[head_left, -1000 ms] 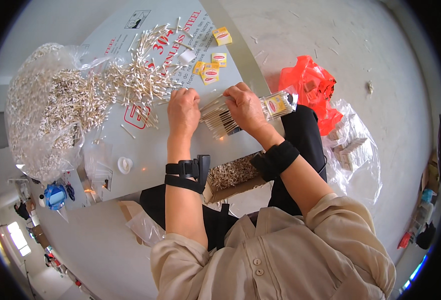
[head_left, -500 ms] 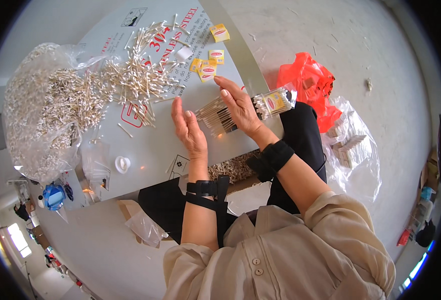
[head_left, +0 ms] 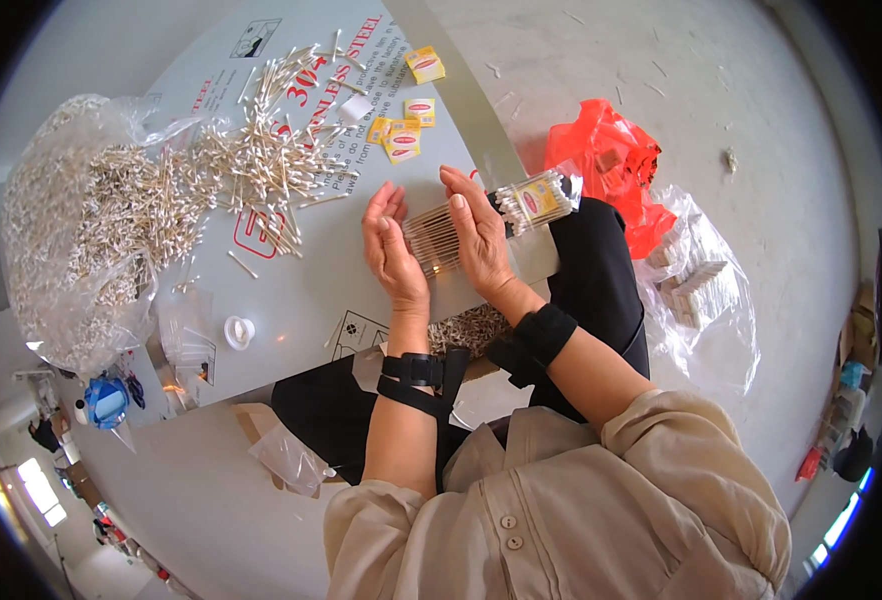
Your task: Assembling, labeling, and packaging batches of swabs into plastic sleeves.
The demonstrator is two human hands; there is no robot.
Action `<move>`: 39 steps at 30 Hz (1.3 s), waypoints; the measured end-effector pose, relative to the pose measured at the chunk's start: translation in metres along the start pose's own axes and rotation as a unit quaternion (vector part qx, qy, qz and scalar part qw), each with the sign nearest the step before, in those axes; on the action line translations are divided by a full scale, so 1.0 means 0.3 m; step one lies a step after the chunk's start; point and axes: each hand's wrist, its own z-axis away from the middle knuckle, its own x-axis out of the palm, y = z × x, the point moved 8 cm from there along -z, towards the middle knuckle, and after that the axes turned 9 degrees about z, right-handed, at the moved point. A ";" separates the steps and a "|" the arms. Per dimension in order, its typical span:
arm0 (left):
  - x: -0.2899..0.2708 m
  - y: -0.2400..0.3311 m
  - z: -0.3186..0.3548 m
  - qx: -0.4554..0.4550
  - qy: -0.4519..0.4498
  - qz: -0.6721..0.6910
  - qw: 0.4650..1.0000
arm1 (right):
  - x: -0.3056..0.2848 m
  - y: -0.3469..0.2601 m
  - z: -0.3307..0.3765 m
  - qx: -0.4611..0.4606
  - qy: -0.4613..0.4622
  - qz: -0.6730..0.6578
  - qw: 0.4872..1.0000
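Observation:
Cotton swabs [head_left: 433,240] lie side by side in a flat row on the metal-topped table, between my two hands. My left hand [head_left: 394,258] stands on edge at the row's left ends, fingers stretched out and touching or very near the tips. Over the right part of the row lies my right hand [head_left: 479,238], its fingers extended and covering the swabs' right ends. Just beyond that hand, a clear bag of cotton swabs [head_left: 533,203] with a yellow label sits at the table's right edge. Neither hand is closed around anything.
A big clear bag [head_left: 81,250] spills a heap of loose cotton swabs [head_left: 271,150] across the table's left. Several small yellow cards [head_left: 401,140] lie at the far side, and a white round cap [head_left: 239,332] at the near side. Red [head_left: 606,160] and clear plastic bags [head_left: 701,290] rest at the right.
My left hand has moved right, up against the row's left ends. The swabs look more even and closer together. My right hand has shifted slightly and stays over the row.

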 end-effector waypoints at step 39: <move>-0.050 0.003 0.057 -0.025 0.048 0.065 0.996 | 0.017 -0.014 0.004 0.023 -0.047 -0.076 0.996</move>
